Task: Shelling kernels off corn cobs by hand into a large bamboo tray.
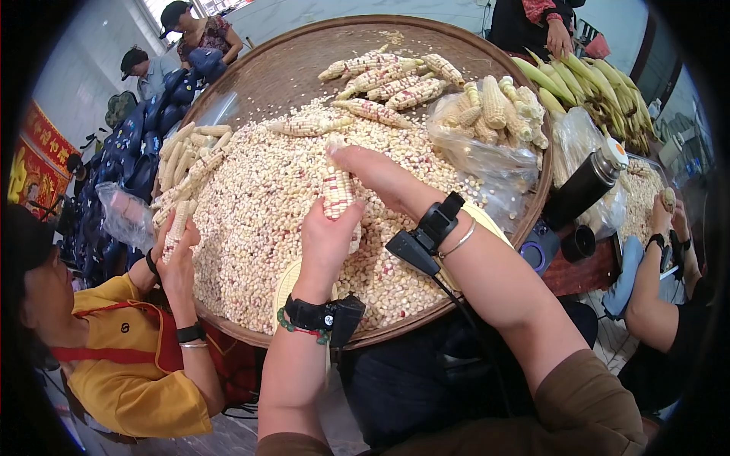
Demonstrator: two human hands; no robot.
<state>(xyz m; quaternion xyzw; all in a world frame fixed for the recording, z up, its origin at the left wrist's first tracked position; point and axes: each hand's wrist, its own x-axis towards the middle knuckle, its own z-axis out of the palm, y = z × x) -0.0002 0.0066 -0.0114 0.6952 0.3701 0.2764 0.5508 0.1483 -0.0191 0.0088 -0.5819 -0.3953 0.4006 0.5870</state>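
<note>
An ear of corn (337, 191) with white and dark red kernels stands slanted between my two hands. My left hand (329, 233) grips its lower end, thumb laid along the kernels. At the upper end, my right hand (365, 165) holds the tip; its fingers are partly hidden behind the wrist and the ear. Below them spreads a thick layer of loose corn kernels (256, 228) in a wide round woven tray (274, 62). One more ear (308, 125) lies on the kernels just beyond my hands.
Several unshelled ears (393, 80) are heaped at the tray's far side. Bare cobs fill a plastic bag (485, 154) at right and a pile (179, 159) at left. A black thermos (587, 182) stands beside the tray. A co-worker's hands (177, 245) hold an ear at left.
</note>
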